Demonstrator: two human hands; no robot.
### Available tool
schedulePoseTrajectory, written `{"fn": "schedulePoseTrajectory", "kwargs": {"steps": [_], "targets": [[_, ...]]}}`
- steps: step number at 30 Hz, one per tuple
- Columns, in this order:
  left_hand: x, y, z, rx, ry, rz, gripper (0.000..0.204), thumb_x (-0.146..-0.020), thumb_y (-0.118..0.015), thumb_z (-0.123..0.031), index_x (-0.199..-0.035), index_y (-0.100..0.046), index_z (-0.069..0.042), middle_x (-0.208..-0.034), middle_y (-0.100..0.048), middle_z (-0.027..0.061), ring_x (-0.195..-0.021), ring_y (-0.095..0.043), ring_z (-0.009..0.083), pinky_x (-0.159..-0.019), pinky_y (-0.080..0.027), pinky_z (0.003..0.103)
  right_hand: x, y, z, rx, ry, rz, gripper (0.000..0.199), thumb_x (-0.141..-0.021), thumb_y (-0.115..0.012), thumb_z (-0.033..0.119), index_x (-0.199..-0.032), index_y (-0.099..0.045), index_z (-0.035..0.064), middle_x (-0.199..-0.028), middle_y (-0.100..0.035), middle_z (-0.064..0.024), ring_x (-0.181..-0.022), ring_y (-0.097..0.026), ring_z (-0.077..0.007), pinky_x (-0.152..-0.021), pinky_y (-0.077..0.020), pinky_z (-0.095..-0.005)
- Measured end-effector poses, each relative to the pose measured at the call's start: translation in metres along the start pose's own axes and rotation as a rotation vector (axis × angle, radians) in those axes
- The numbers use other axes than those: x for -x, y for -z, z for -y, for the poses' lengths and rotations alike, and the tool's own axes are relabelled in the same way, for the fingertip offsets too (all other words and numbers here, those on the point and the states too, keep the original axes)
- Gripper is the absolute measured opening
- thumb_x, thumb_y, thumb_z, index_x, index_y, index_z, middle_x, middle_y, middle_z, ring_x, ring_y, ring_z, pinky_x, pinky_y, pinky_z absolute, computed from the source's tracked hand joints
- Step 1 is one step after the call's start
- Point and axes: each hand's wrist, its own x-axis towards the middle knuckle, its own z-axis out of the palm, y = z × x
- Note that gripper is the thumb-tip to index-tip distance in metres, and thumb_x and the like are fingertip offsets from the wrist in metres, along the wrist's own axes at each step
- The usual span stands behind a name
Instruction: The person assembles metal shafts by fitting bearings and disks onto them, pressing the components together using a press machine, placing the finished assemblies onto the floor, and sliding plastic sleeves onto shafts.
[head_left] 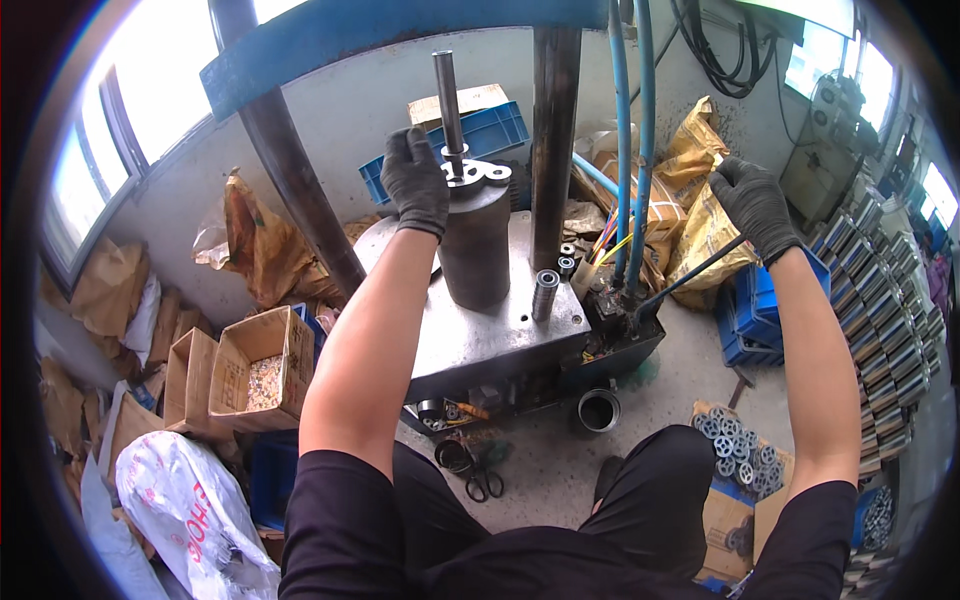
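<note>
My left hand (415, 182), in a dark grey glove, is closed beside a flat metal piece with holes (482, 175). Whether its curled fingers grip anything is hidden. The piece lies on a thick dark cylinder (477, 250), and an upright steel rod (449, 100) with a collar rises above it. The cylinder stands on the metal plate (460, 345) of a press. Off to the right, my gloved right hand (757, 205) is closed at the upper end of a dark lever (690, 277). On the plate's right side stands a small stack of metal rings (545, 295).
Dark press columns (556, 140) and blue hoses (645, 140) rise behind the plate. Cardboard boxes (262, 370) stand left, blue crates (750, 315) right. Spoked metal wheels (740, 450), a metal cup (599, 411) and scissors (484, 486) are on the floor. Stacked metal tubes (880, 320) line the right.
</note>
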Motion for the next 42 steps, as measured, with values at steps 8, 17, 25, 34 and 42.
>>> {"fn": "schedulePoseTrajectory", "kwargs": {"steps": [8,17,25,34,42], "targets": [[0.106,0.100,0.019,-0.166,-0.242,-0.048,0.022,-0.099,-0.069,-0.009,-0.119,-0.069,0.000,-0.112,-0.068,0.0106,-0.107,-0.066,0.0223,-0.099,-0.052,0.036,0.009,0.010,-0.003,0.054,-0.006,0.006,0.030,-0.096,-0.070,0.033,-0.100,-0.075,0.0041,-0.097,-0.074,-0.0228,-0.093,-0.072,-0.0418,-0.083,-0.0564,-0.0481],[0.147,0.137,0.090,-0.604,0.002,0.227,0.073,-0.086,-0.084,-0.025,-0.151,-0.052,-0.009,-0.133,-0.058,0.0203,-0.125,-0.058,0.0364,-0.109,-0.048,0.046,0.095,0.043,0.019,-0.034,0.212,-0.053,0.014,-0.095,-0.070,0.015,-0.095,-0.070,0.0010,-0.089,-0.070,-0.0217,-0.083,-0.069,-0.0419,-0.076,-0.0553,-0.0464],[0.125,0.146,0.078,-0.676,0.210,0.424,0.051,-0.089,-0.081,-0.021,-0.134,-0.059,-0.013,-0.127,-0.064,0.0168,-0.110,-0.071,0.0364,-0.095,-0.057,0.047,0.231,0.058,0.103,-0.032,0.577,0.250,0.029,-0.077,-0.078,0.017,-0.102,-0.068,0.0063,-0.095,-0.069,-0.0129,-0.087,-0.067,-0.0354,-0.080,-0.0520,-0.0500],[0.145,0.171,0.041,-0.536,0.188,0.499,0.029,-0.090,-0.075,-0.019,-0.116,-0.070,-0.005,-0.116,-0.070,0.0168,-0.108,-0.071,0.0339,-0.098,-0.055,0.041,0.203,-0.117,0.187,-0.631,0.465,0.389,0.039,-0.086,-0.080,0.016,-0.121,-0.067,0.0035,-0.106,-0.073,-0.0158,-0.098,-0.071,-0.0340,-0.091,-0.0563,-0.0452],[0.217,0.149,-0.021,0.022,0.460,0.825,0.026,-0.102,-0.070,-0.026,-0.106,-0.066,-0.001,-0.088,-0.065,0.0076,-0.086,-0.060,0.0156,-0.081,-0.053,0.035,0.230,-0.192,0.233,-1.042,-0.150,0.783,0.060,-0.092,-0.082,0.021,-0.142,-0.054,0.0016,-0.121,-0.070,-0.0143,-0.112,-0.068,-0.0224,-0.101,-0.0548,-0.0360]]}}
